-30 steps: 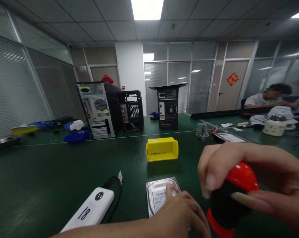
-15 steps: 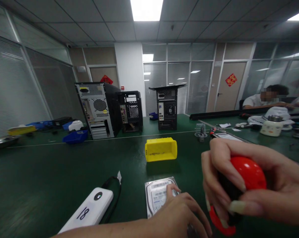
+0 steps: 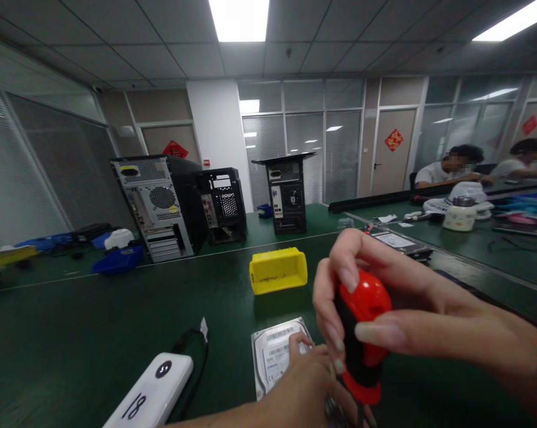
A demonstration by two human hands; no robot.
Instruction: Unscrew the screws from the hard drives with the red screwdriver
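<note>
Hard drive (image 3: pixel 275 348), label upward, flat on the green tabletop (image 3: pixel 224 288), on the near side of the yellow bin (image 3: pixel 277 272). From where I stand, its metal casing suggests a stiff, fairly dense body, smooth enough to slide and sensitive to knocks; the side edges should offer the surest hold. The screwdriver (image 3: pixel 369 297), red and black, is probably light, its bulbous handle best grasped at the swell. Left hand (image 3: pixel 306 380): forearm crossing from lower left, index finger bent upon the drive; whether the other fingers grip cannot be told. Right hand (image 3: pixel 417 297): just beside it, fingers and thumb clamped round the handle, shaft downward.
</note>
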